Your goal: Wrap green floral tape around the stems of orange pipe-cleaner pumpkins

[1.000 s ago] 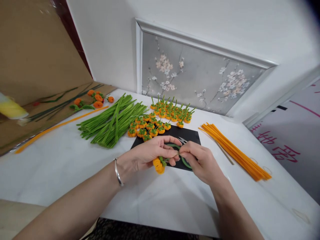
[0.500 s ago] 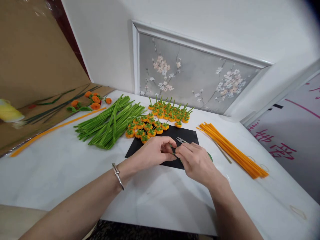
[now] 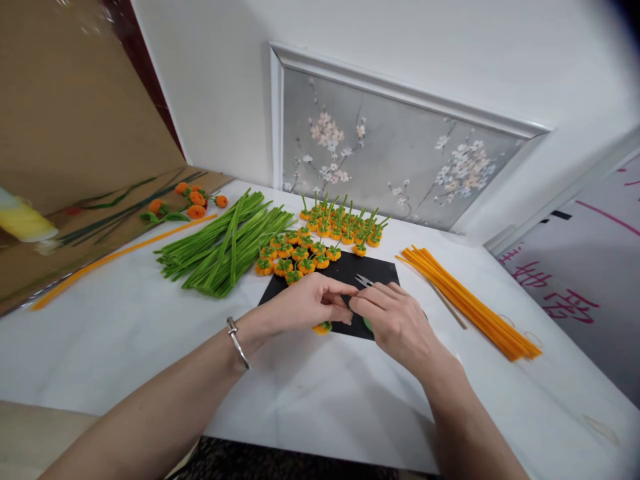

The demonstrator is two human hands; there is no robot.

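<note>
My left hand (image 3: 315,303) is closed in a pinch above the black mat (image 3: 383,270). An orange pipe-cleaner flower head (image 3: 321,329) with a green top pokes out from under its palm, apparently held there. Fingertip to fingertip with it, my right hand (image 3: 393,317) is pinched too; what sits between those fingers is hidden. Small scissors (image 3: 364,281) lie on the mat just beyond the right knuckles, their blades showing. Part of a green round object (image 3: 369,324) shows beneath the right hand. Finished orange flower heads (image 3: 300,253) with green tops cluster at the mat's far left.
Green pipe cleaners (image 3: 225,250) lie heaped on the left of the white table (image 3: 310,400). More flower heads with upright green stems (image 3: 345,223) stand behind. Orange pipe cleaners (image 3: 470,303) are bundled at right. Orange flowers (image 3: 195,200) rest on cardboard at back left.
The orange flower head has come into sight under my left palm. My right fingers have curled in closer, and more of the green round object shows. The view has shifted slightly.
</note>
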